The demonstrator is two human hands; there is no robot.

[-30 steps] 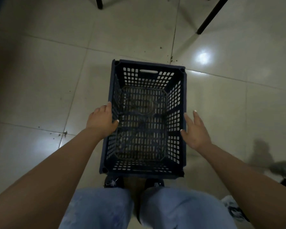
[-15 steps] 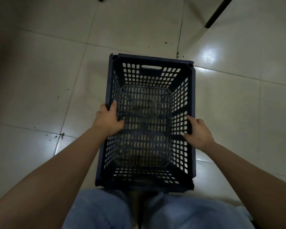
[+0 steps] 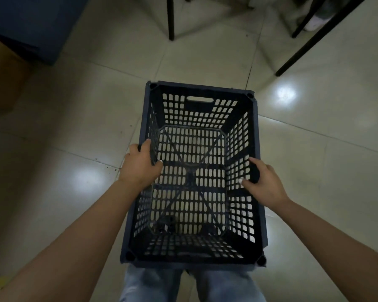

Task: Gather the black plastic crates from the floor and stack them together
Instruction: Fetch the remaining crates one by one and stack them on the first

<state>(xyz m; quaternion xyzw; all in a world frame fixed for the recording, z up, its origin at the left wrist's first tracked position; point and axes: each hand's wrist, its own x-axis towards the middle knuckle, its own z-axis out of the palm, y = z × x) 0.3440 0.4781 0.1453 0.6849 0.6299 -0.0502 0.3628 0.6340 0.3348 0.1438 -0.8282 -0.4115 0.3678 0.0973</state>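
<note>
Pale glossy floor tiles (image 3: 79, 118) run under everything here, catching the ceiling lights in soft white blots, with thin black metal furniture legs (image 3: 171, 18) standing at the far end and a dark blue box-like shape (image 3: 28, 25) off in the corner. In front of the person sits the black perforated plastic crate (image 3: 196, 118), empty, open side up, its near end above the knees of a pair of light blue jeans (image 3: 153, 284).

The left hand (image 3: 140, 166) is curled over the left long rim, thumb hooked inside the slotted wall; the right hand (image 3: 264, 182) mirrors it on the opposite rim, thumb inside as well. One grip on each side, roughly midway along — a balanced hold that should keep the crate level when carried. Whether it rests on the floor or is just clear of it is hard to tell from above (no gap shows). No second crate is in sight, so the stacking looks not yet begun.
</note>
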